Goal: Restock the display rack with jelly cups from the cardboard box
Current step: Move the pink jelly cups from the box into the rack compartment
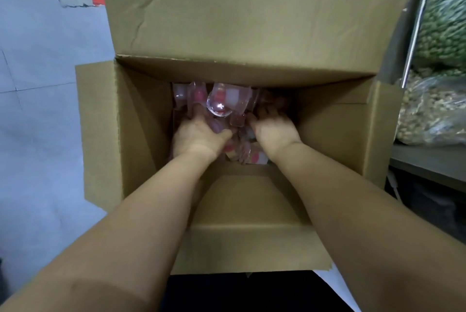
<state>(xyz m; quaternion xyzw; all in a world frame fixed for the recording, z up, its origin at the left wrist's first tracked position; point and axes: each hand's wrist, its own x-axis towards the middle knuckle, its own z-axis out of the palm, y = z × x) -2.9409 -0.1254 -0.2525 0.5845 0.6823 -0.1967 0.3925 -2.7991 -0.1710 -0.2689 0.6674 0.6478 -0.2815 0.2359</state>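
open cardboard box (pixel 247 200) on a pale floor (pixel 37 135), flaps spread, far flap upright; bagged green and tan goods (pixel 433 100) on a shelf at right. both forearms reach deep inside. left hand (pixel 196 135) curls its fingers round clear jelly cups (pixel 227 100) with red and white contents — right hand (pixel 273 130) is buried among them, its grip too blurred to tell. step in hand: gathering cups. next, judged — lift the handful clear of the flaps; the display rack is not identifiable in view.

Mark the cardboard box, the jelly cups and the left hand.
cardboard box (pixel 252 16): head view, far flap.
jelly cups (pixel 228 100): head view, clear cup on the pile.
left hand (pixel 195 136): head view, back of hand.
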